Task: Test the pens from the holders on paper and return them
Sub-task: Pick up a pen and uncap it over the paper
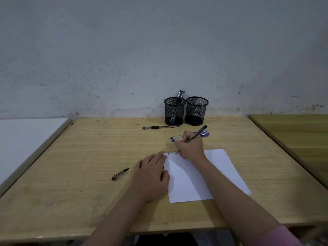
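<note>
Pen testing in progress. The right hand [190,145] grips a dark pen [195,136], tip on the top left corner of the paper [198,176], beside a few short marks. The left hand [151,173] lies flat, fingers straight, pressing the paper's left edge. Count: two mesh holders [186,110] behind the paper at the wall, the left one holding two pens [180,96], the right one apparently empty; one black pen [160,127] lying before the holders; two blue-capped pens [177,137] just behind the right hand; one pen cap [120,174] left of the paper on the desk [88,157]. Judged early: loose pens await return, two apparently untested.
</note>
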Motion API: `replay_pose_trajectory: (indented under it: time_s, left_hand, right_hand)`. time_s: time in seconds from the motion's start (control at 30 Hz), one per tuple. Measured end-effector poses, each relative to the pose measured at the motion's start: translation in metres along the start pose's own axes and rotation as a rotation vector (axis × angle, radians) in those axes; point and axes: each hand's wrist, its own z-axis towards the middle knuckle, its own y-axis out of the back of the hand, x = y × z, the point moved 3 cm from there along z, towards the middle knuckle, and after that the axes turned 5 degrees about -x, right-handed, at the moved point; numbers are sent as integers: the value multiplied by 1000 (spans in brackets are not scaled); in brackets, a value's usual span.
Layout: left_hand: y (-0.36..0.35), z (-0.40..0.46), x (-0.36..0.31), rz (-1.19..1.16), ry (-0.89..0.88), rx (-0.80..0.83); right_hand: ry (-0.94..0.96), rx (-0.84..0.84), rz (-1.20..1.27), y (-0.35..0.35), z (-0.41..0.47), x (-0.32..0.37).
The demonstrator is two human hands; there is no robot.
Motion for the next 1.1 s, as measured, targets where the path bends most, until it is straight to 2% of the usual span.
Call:
replay_pose_trajectory:
  time_s: [0.27,0.4,0.53,0.63,0.73,0.8,0.93,1.1]
  left_hand:
    - [4,0,-1,-41,-9,-1]
    - [26,-11,8,-148,11,-170]
    - [52,-35,40,-62,155,-378]
    - [64,-53,63,-48,286,-323]
    - [72,-64,71,-143,306,-226]
    - [80,-70,67,-191,303,-223]
    - [91,-81,43,-516,260,-267]
    - [110,-91,7,-746,179,-303]
  right_hand:
    - [-71,-91,94,8,-4,6]
    - [9,-83,70,15,-14,29]
    - [58,17,218,27,-38,64]
    - [-3,79,337,33,-67,78]
    - [-90,109,319,36,-92,84]
    - [-112,124,314,38,-105,90]
    - [-45,188,252,41,-129,106]
    - [22,218,227,46,-147,120]
